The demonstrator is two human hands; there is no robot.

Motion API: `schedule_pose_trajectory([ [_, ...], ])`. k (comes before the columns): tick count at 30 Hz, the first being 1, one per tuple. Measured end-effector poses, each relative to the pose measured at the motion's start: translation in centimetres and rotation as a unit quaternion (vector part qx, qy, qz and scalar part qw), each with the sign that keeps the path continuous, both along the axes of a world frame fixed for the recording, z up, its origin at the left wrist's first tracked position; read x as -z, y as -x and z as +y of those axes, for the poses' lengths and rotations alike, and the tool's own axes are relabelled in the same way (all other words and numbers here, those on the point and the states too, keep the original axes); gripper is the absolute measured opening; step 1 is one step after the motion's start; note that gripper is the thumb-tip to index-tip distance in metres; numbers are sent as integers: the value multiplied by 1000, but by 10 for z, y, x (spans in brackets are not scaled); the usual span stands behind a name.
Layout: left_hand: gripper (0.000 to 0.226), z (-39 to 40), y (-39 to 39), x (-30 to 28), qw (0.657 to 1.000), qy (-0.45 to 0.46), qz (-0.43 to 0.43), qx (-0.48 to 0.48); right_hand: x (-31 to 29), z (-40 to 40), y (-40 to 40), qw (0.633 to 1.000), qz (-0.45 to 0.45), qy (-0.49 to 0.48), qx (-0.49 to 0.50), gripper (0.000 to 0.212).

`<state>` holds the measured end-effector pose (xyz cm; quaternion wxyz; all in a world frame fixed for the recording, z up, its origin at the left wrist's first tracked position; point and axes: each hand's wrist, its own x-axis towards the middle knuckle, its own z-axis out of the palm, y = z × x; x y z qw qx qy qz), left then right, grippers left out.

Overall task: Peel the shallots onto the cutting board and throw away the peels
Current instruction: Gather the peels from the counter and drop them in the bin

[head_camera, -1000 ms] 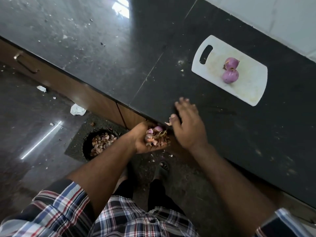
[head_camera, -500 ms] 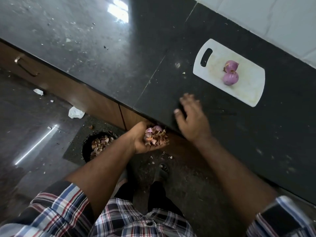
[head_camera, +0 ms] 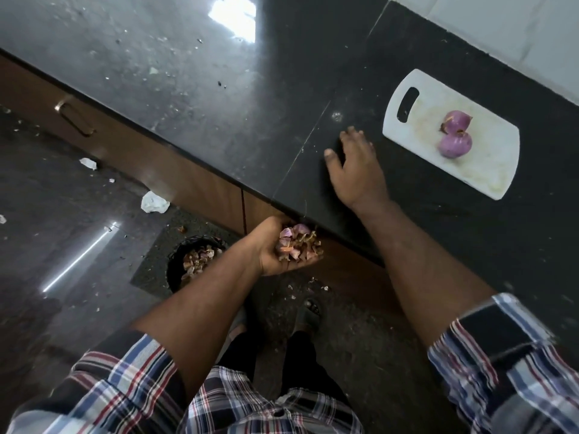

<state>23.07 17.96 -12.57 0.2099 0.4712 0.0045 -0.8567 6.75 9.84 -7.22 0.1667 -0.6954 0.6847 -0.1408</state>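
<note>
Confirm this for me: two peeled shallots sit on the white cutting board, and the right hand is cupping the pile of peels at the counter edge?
Not quite. The head view shows the left hand cupping the peels; the right hand lies flat on the counter. The two peeled shallots do sit on the white cutting board.

The polished black stone surface [head_camera: 194, 98] shines glossy beside a matt white plastic cutting board [head_camera: 488, 170], smooth purple peeled shallots [head_camera: 455, 145], brown wood-grain cabinet fronts [head_camera: 175, 180] and a metal handle [head_camera: 74, 119].
</note>
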Motion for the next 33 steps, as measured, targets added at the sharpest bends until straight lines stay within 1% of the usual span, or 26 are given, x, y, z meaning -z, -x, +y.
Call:
schedule_pose_trajectory([
  [2, 41, -2, -6, 2, 1000, -3, 2, 0, 6, 35, -25, 997, -8, 37, -68, 49],
  [4, 44, -2, -14, 2, 999, 3, 32, -14, 12, 76, -49, 984, -29, 73, -158, 42],
  [5, 43, -2, -17, 1, 998, 4, 52, -27, 17, 95, -60, 976, -36, 87, -194, 39],
  [6, 36, -1, -21, 1, 996, 1, 81, -46, 22, 110, -69, 971, -41, 95, -217, 37],
  [7, 30, 0, -25, 3, 992, -13, 104, -70, 27, 121, -76, 968, -50, 101, -226, 36],
  [8, 29, 2, -29, 5, 989, -26, 116, -93, 32, 128, -82, 967, -62, 107, -224, 36],
  [10, 37, 9, -39, 11, 984, -51, 122, -116, 41, 137, -93, 968, -84, 120, -206, 36],
  [12, 36, 17, -51, 17, 982, -49, 129, -131, 49, 139, -107, 965, -99, 135, -200, 33],
  [15, 31, 34, -75, 25, 981, -39, 67, -178, 65, 139, -133, 957, -146, 133, -213, 28],
  [17, 28, 48, -95, 43, 971, -69, 61, -220, 82, 142, -152, 950, -185, 122, -222, 26],
  [18, 30, 53, -104, 55, 960, -90, 63, -259, 94, 144, -163, 947, -203, 107, -225, 26],
  [19, 39, 60, -114, 73, 948, -109, 55, -293, 104, 147, -173, 945, -218, 88, -229, 26],
  [20, 55, 66, -126, 94, 951, -91, 23, -296, 116, 150, -184, 942, -231, 64, -234, 27],
  [21, 71, 77, -131, 108, 952, -36, 3, -304, 130, 154, -194, 939, -246, 37, -238, 29],
  [22, 78, 86, -140, 120, 951, 12, -25, -307, 144, 158, -205, 933, -266, 11, -242, 29],
  [23, 75, 95, -145, 140, 931, 73, -29, -357, 160, 160, -215, 928, -282, -12, -243, 30],
  [24, 66, 102, -157, 164, 912, 54, -8, -406, 176, 162, -226, 924, -293, -32, -243, 32],
  [25, 55, 99, -169, 177, 907, 9, -77, -414, 194, 162, -235, 923, -297, -64, -237, 35],
  [26, 44, 93, -170, 189, 914, -42, -121, -384, 215, 161, -244, 924, -292, -97, -228, 38],
  [27, 38, 89, -179, 196, 914, -114, -117, -371, 236, 158, -253, 925, -288, -133, -207, 40],
  [28, 37, 86, -189, 210, 900, -129, -71, -411, 259, 153, -260, 925, -293, -172, -171, 43],
  [29, 39, 84, -194, 219, 894, -127, -78, -422, 279, 147, -265, 917, -309, -231, -103, 45],
  [30, 43, 82, -199, 239, 896, -115, -110, -415, 301, 142, -267, 900, -325, -288, -27, 45],
  [31, 48, 79, -201, 249, 902, -118, -121, -397, 319, 137, -269, 879, -337, -334, 37, 41],
  [32, 51, 78, -202, 264, 910, -129, -130, -371, 337, 133, -269, 864, -334, -369, 81, 35],
  [33, 52, 77, -201, 279, 911, -136, -143, -363, 350, 130, -272, 850, -326, -397, 120, 33],
])
